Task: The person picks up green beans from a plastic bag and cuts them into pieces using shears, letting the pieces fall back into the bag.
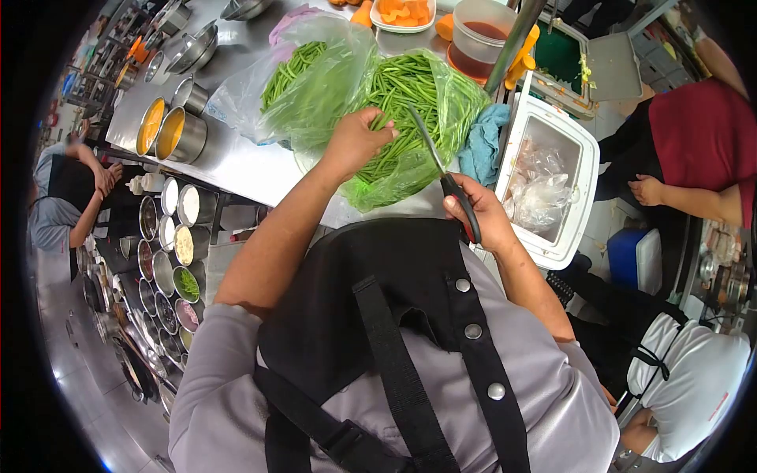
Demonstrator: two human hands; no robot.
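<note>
Green beans (406, 83) fill an open clear plastic bag (465, 91) on the metal table. My left hand (359, 144) is closed at the left side of these beans, with its fingertips pressed together over a few of them. My right hand (481, 211) grips black-handled scissors (438, 154) with red inside the handles. Their blades point up and left over the beans, and look nearly together. Another clear bag (327, 79) with green beans (293, 75) lies to the left, touching the first. A blue cloth (484, 142) is beside the bag, near my right hand.
A white cooler (579, 201) with bagged contents stands right of the metal table (236, 162). Pots (183, 138) with orange contents sit at the left. Behind are a tub of reddish liquid (481, 39) and cut orange pieces (404, 12). People stand at both sides.
</note>
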